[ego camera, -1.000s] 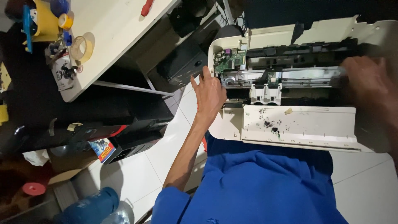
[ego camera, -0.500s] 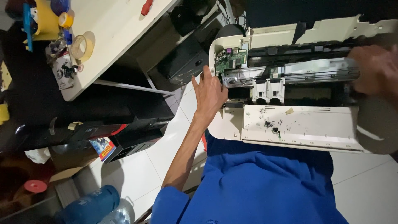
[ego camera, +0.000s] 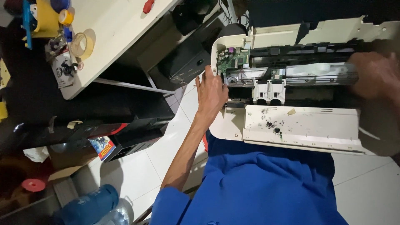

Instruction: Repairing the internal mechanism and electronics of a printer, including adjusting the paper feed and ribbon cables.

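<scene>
Printer: an opened cream printer (ego camera: 300, 125) lies across the person's blue-clad lap, at about 2 o'clock in the head view, its top cover off and the inner parts bare.
Left hand: the left hand (ego camera: 211, 93) rests flat against the printer's left end, fingers held together and pointing to 12 o'clock, fingertips just beside the green circuit board (ego camera: 233, 62); it pinches nothing that I can see.
Right hand: the right hand (ego camera: 375, 77) sits at 3 o'clock on the right end of the metal carriage rail (ego camera: 300, 75); it is blurred, so I cannot tell whether it grips or merely presses.
Progress: judging by the bare board and rail, the opening-up is done; the white cartridge carriage (ego camera: 270, 89) sits in place, so the inner work looks unfinished.
Left to do: the ink-stained cream panel (ego camera: 300, 127) carries black specks and a scrap of tape, uncleaned.
Surroundings: a cream desk (ego camera: 112, 29) at 10 o'clock carries rolls of tape (ego camera: 81, 43) and a yellow holder (ego camera: 43, 18); a black box (ego camera: 183, 62) stands under it.
Floor: a blue water bottle (ego camera: 89, 206) lies at 7 o'clock on the white tiles, with a red tape roll (ego camera: 32, 184) near it.
In the way: the black box is close beside the left hand, crowding that end of the printer.
</scene>
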